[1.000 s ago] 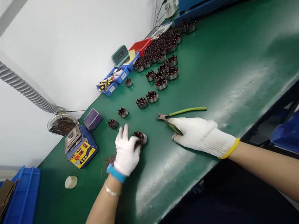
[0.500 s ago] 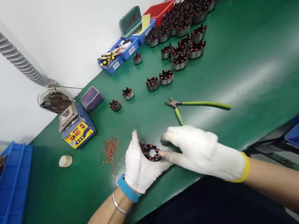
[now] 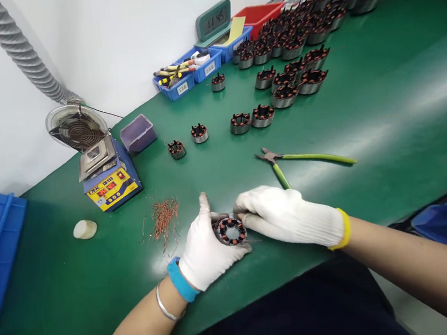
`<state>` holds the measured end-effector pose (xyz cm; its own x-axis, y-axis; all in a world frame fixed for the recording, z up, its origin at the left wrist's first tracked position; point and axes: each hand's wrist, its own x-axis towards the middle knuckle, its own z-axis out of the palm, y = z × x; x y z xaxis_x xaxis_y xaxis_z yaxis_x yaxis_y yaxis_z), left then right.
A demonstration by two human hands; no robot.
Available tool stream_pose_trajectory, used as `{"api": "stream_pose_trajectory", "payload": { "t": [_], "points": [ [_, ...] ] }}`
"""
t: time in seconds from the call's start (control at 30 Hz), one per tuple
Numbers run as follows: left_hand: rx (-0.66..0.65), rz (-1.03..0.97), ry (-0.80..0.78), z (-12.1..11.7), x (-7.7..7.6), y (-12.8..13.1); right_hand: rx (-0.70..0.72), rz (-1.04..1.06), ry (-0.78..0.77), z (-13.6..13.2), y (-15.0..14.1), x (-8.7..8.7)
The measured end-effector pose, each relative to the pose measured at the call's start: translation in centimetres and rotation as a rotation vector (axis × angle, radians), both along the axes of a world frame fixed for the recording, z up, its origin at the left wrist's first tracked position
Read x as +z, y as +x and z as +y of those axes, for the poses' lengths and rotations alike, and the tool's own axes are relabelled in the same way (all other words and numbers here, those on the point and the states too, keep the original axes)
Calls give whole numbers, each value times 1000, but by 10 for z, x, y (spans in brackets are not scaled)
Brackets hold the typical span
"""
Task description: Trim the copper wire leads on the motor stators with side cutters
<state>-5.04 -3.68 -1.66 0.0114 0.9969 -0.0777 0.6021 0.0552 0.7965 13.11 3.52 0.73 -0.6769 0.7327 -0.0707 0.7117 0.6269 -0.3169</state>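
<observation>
My left hand (image 3: 208, 246), in a white glove with a blue cuff, is wrapped round a motor stator (image 3: 232, 231), a ring with copper windings. The stator's open face is turned up toward me. Pinched together at the stator's upper right edge are the fingers of my right hand (image 3: 270, 213), gloved in white with a yellow cuff. A thin wire shows near those fingertips, but whether they grip it is too small to make out. Cutting pliers (image 3: 306, 159) with green handles lie just beyond my right hand. To the left is a pile of copper wire offcuts (image 3: 165, 219).
Several stators (image 3: 283, 96) stand in groups toward the back right. Blue bins (image 3: 183, 86), a red bin (image 3: 258, 17) and a digital clock (image 3: 214, 22) line the wall. At left are a solder pot unit (image 3: 114, 189), a purple box (image 3: 138, 134) and a white round piece (image 3: 85, 229).
My right hand has drawn its fingers together at the stator's upper edge. The stator has tilted so its face shows rounder. The whole view has shifted slightly.
</observation>
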Motion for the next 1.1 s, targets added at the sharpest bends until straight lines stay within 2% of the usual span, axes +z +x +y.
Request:
{"api": "stream_pose_trajectory", "payload": {
  "t": [0.07,0.13,0.3,0.4,0.47,0.6,0.67,0.77,0.83,0.9,0.97,1.1],
  "points": [
    [-9,2,-10,2,2,-2,-123,-131,106,5,-2,0],
    [-25,3,-24,3,3,-3,-204,-125,124,12,-5,2],
    [-27,0,-72,3,6,-7,19,146,-313,21,-22,17],
    [-42,15,-75,3,7,-8,-56,139,-402,19,-26,20],
    [-58,14,-75,4,8,-8,-173,93,-348,15,-22,15],
    [-87,9,-59,6,7,-8,-364,-69,-102,-2,-1,4],
    [-106,16,-42,6,4,-8,-355,-116,71,-13,9,5],
    [-138,21,-8,7,-1,-10,-209,99,285,-29,16,12],
    [-170,35,34,7,-2,-10,-40,262,271,-36,15,13],
    [-197,72,77,7,-3,-11,81,256,185,-40,12,7],
    [-205,109,101,7,-2,-11,73,159,112,-39,11,-2],
    [-207,150,116,8,-2,-10,-41,5,-53,-35,13,-13]
  ]
}}
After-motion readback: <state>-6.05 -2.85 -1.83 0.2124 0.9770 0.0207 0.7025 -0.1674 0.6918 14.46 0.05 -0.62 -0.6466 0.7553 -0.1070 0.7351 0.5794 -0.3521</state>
